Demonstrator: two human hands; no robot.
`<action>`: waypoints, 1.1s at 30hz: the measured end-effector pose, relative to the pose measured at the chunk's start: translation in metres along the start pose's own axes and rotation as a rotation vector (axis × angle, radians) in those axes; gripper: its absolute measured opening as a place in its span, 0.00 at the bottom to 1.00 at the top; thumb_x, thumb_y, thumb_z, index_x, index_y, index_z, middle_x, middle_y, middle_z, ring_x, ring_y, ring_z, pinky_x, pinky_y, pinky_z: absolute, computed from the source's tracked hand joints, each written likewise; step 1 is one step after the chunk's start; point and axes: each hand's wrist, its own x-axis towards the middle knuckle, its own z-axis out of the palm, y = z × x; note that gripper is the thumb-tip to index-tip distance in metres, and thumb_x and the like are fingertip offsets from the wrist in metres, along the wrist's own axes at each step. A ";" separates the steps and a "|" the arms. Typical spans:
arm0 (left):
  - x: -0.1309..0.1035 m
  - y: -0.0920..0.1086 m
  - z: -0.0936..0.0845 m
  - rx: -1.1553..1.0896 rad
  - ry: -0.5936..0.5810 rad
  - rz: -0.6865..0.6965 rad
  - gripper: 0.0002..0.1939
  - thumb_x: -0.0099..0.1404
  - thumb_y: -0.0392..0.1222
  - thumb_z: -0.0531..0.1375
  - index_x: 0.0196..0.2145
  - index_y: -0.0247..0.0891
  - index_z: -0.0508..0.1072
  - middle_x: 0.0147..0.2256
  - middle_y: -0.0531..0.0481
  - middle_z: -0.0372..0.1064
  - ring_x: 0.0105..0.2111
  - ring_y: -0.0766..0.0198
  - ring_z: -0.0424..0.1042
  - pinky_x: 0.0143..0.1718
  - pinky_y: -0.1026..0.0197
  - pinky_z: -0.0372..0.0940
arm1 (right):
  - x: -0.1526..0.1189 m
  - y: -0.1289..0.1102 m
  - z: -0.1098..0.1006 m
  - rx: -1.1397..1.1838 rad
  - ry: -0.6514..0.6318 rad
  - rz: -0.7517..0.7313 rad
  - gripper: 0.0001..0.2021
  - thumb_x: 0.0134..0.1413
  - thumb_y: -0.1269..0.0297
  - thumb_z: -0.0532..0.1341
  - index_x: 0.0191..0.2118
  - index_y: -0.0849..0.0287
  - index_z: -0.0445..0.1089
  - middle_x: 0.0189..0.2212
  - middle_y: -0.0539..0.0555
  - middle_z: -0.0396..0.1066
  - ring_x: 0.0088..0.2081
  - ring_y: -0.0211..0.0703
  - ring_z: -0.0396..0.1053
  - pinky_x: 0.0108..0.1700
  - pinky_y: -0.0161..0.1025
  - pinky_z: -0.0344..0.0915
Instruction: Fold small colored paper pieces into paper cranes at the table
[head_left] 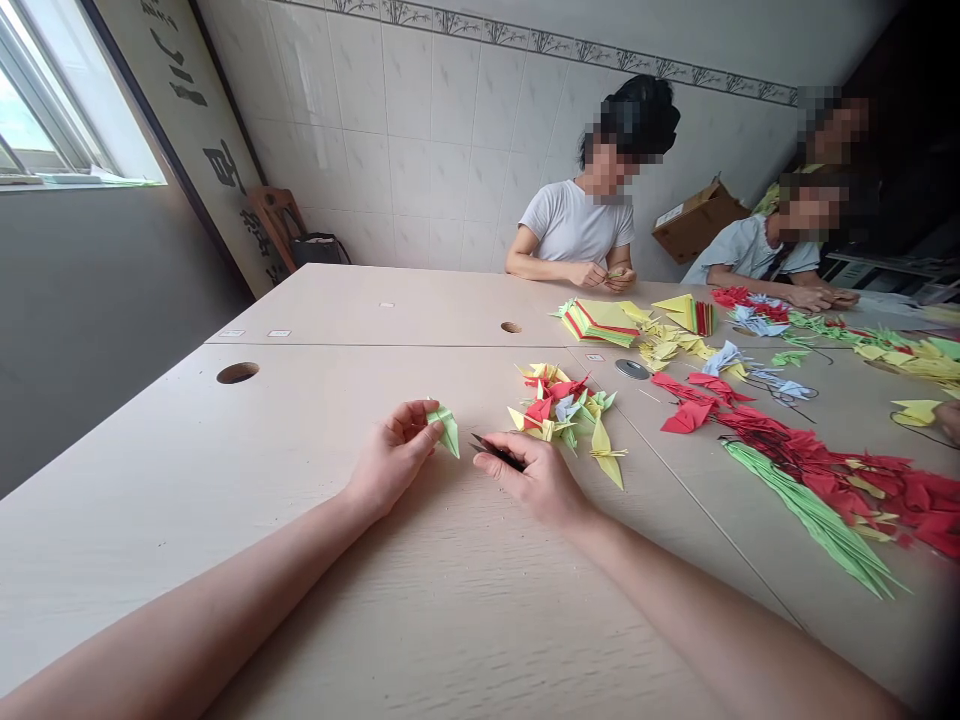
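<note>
Pinched between the thumb and fingers of my left hand [401, 445] is a light green folded paper piece [448, 430], its pointed end hanging down to the right. My right hand [536, 475] is closed around black tweezers [499, 452], whose two slim tips point left toward the green paper without touching it. Just behind my right hand lies a pile of folded paper cranes [559, 400] in red, yellow, green and pale blue. One yellow paper crane [606, 452] rests at the pile's right edge.
Stacked coloured paper [600, 320] sits farther back. Strung red paper cranes [832, 460] and a bundle of green folded strips [814, 520] lie to the right. A person in white [577, 220] works across the table [337, 600]; others sit at the right. A round hole [238, 373] pierces the tabletop.
</note>
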 end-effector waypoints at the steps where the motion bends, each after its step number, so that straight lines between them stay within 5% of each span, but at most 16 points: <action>1: -0.001 -0.001 0.000 0.064 -0.023 0.038 0.15 0.56 0.45 0.60 0.41 0.38 0.68 0.35 0.50 0.68 0.33 0.67 0.68 0.34 0.64 0.63 | 0.000 0.000 0.000 0.002 0.009 -0.005 0.10 0.52 0.57 0.59 0.36 0.57 0.72 0.29 0.53 0.71 0.30 0.45 0.67 0.32 0.41 0.65; 6: -0.007 0.003 0.002 0.373 -0.054 0.163 0.12 0.58 0.41 0.57 0.41 0.38 0.69 0.36 0.49 0.67 0.29 0.66 0.67 0.32 0.61 0.63 | -0.001 -0.004 -0.001 -0.076 0.013 -0.069 0.10 0.53 0.58 0.59 0.35 0.57 0.71 0.27 0.53 0.69 0.29 0.45 0.66 0.31 0.42 0.65; 12: -0.010 0.002 0.001 0.679 -0.063 0.582 0.11 0.58 0.32 0.55 0.38 0.39 0.69 0.33 0.50 0.68 0.35 0.63 0.65 0.37 0.59 0.63 | -0.003 -0.005 -0.001 -0.170 0.009 -0.201 0.07 0.54 0.62 0.58 0.37 0.54 0.71 0.30 0.54 0.71 0.32 0.45 0.68 0.36 0.42 0.65; 19: -0.010 0.001 0.001 0.808 -0.070 0.814 0.15 0.57 0.27 0.54 0.41 0.38 0.68 0.33 0.49 0.68 0.35 0.63 0.64 0.37 0.57 0.62 | -0.005 0.000 0.001 -0.334 0.013 -0.307 0.09 0.57 0.63 0.56 0.41 0.56 0.71 0.31 0.53 0.71 0.32 0.40 0.68 0.36 0.36 0.65; 33: -0.011 -0.001 0.001 0.790 -0.124 0.792 0.16 0.57 0.28 0.53 0.42 0.38 0.69 0.32 0.47 0.67 0.35 0.62 0.64 0.37 0.56 0.64 | -0.006 0.000 0.000 -0.508 0.004 -0.324 0.09 0.58 0.63 0.55 0.42 0.52 0.71 0.31 0.52 0.72 0.31 0.42 0.69 0.35 0.38 0.68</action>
